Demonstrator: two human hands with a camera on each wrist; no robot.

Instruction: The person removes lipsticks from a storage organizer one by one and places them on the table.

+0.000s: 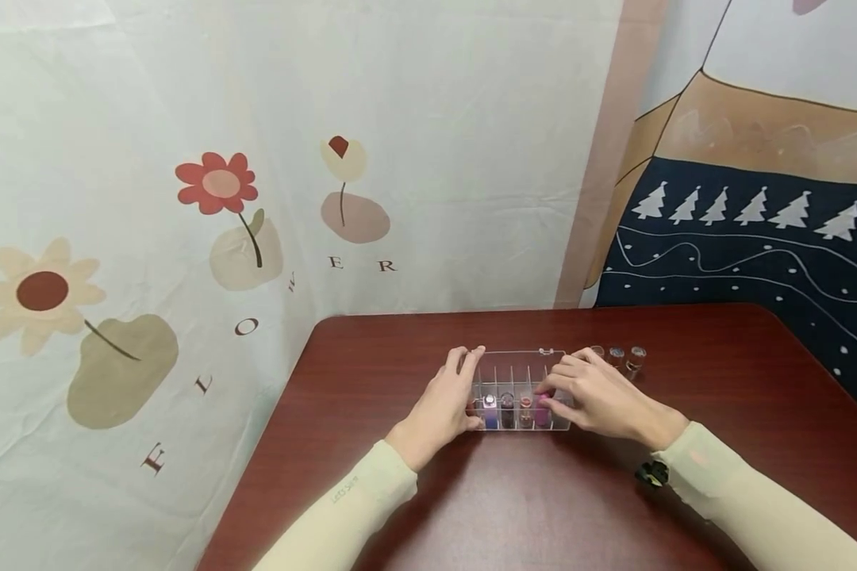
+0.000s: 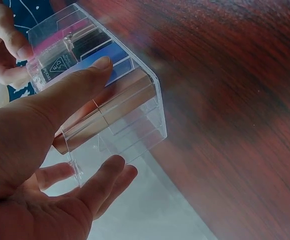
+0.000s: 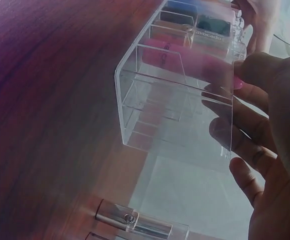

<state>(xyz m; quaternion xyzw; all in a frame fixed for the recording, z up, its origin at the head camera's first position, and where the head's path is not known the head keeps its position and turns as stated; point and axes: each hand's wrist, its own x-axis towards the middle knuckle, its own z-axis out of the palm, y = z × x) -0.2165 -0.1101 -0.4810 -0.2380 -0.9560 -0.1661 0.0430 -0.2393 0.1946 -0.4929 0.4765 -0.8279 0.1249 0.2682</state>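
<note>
Pink tube (image 1: 543, 412) stands in a front-row compartment of the clear organizer (image 3: 157, 122) on the tabletop (image 1: 500, 500); your right hand (image 1: 600, 396) pinches its top. Your left hand (image 1: 439, 404) grips the organizer's left end, thumb in front. Inside the organizer you also have a blue tube (image 1: 489, 414) and a dark bottle (image 1: 508, 412); 3 small containers (image 1: 616, 356) sit beyond its right end.

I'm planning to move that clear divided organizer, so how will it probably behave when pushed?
The clear organizer is probably stiff, as its walls and dividers stand straight. Its boxy, flat-sided shape suggests it would slide rather than roll. Its smooth, glossy faces may be a bit slippery to grip.
</note>
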